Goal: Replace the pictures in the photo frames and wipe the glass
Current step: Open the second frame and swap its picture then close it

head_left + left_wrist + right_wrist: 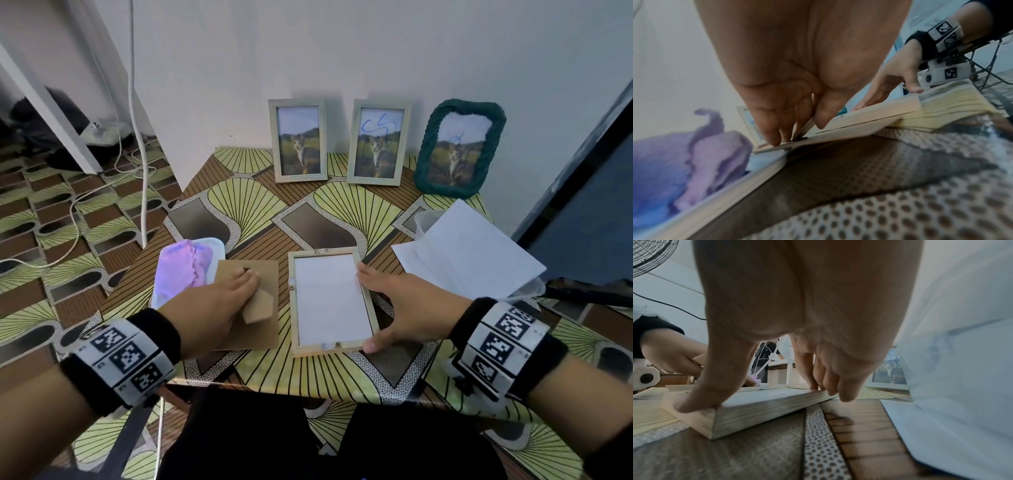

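Note:
A light wooden photo frame (293, 308) (756, 417) lies face down on the patterned table, with a white sheet (330, 301) inside it. My right hand (387, 308) (807, 313) rests on its right rail, thumb on the near corner and fingertips on the far end. To the left lies the brown backing board (267, 274) (838, 134). My left hand (239, 291) (797, 116) lies on the board and pinches its fold-out stand flap (258, 308) between thumb and fingers.
Three frames with cat pictures stand against the wall: a plain one (298, 140), one with blue scribble (376, 142) and a green woven one (459, 149). A purple cloth (181, 267) (684, 162) lies in a white tray at left. White sheets (469, 250) (951, 386) cover a clear container at right.

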Demonstrator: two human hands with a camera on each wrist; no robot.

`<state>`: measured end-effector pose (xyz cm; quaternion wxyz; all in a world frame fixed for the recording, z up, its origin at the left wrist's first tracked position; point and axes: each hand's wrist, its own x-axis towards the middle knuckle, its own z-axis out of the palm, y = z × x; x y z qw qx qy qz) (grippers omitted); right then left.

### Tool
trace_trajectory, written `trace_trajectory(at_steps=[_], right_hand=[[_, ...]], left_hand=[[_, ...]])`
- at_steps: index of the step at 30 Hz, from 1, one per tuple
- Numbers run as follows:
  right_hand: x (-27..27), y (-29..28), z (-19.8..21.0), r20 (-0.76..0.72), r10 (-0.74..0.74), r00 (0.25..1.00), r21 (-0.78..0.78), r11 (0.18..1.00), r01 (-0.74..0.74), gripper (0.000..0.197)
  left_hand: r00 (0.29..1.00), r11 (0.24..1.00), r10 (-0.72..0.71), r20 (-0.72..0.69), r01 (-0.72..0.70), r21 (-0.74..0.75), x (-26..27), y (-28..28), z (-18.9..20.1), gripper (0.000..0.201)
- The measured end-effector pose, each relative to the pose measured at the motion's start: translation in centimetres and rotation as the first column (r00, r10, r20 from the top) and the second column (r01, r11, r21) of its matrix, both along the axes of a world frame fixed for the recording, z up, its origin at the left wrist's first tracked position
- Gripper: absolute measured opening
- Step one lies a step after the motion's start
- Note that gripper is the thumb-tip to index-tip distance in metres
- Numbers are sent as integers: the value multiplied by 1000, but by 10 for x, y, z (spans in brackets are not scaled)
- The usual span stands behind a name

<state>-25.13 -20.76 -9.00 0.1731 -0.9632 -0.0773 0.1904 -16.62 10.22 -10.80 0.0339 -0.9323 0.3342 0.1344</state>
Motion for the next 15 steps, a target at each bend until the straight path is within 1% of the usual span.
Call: trace_trajectory(at_steps=[3,7,12,14,15], right_hand=[[-1,-2,-2,12,-10,1000,15,1000,9,125],[-3,-5,-4,17,-11,1000,26,1000,10,125],[-6,-10,-4,19,-13,1000,18,1000,13,125],[-7,-10,-2,17,-8,1000,11,1000,8,123],[-7,-10,-1,27,-3,1000,11,1000,3,119]], left_hand=[[998,992,-49,27,46,119,-2,-7,-6,79],[992,973,-121,22,115,201,-7,-16,-4,75],[988,978,-144,-52,151,147,-8,-23,-2,73],[987,983,-136,-90,145,108,-4,-24,3,65],[987,990,-121,-107,128,55,-2,-24,7,62]])
